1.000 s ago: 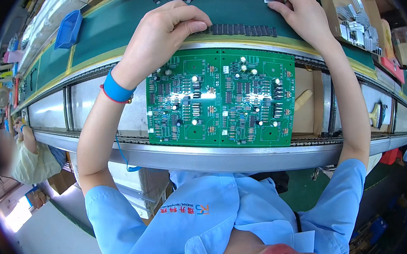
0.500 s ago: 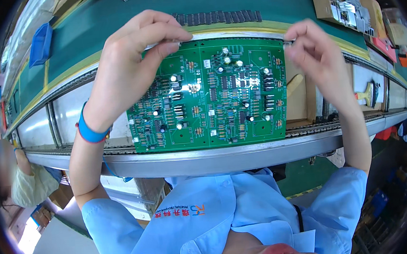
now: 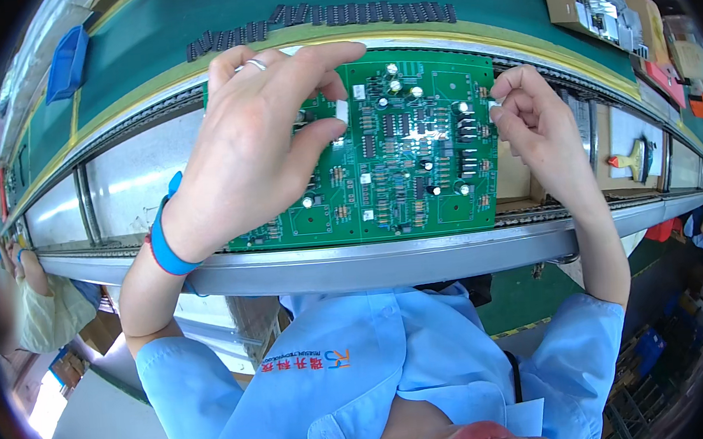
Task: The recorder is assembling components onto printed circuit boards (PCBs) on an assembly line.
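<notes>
Pinching a white block between the thumb and a bent finger, the left hand covers much of the left half of the green circuit board, its index finger stretched out toward the far edge; whether the block touches the board cannot be told. At the board's right edge, the right hand has its thumb and index finger pressed together on a small white piece. Beyond the board, black chips lie in a row on the green table, with a blue tray at far left.
</notes>
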